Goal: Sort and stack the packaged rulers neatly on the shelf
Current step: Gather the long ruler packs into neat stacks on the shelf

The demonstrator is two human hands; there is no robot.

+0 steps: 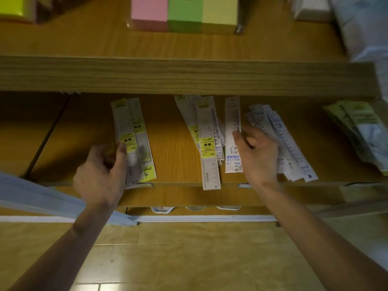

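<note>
Both hands in on the wooden shelf now. Left hand at the yellow-label ruler packs on the shelf's left part: fingers curled round the near end of the pack bundle, thumb side on top, gripping it; bit blurred, so exact finger count unclear. Pack ends sit right at the shelf's front edge.

Right hand over the blue-print ruler packs, a fanned, messy heap right of centre. Fingers loosely bent, thumb tip touching the edge of a white pack lying straight, front to back. Whether it pinches anything, can't tell; the underside of the hand is hidden.

Between the hands: a middle pile, crooked, w/ one yellow-label pack on top poking out past the shelf's front edge. Far right, greenish packs, tilted.

Upper shelf: pink, green & yellow blocks side by side in clear wrap. Below, tan floor.
</note>
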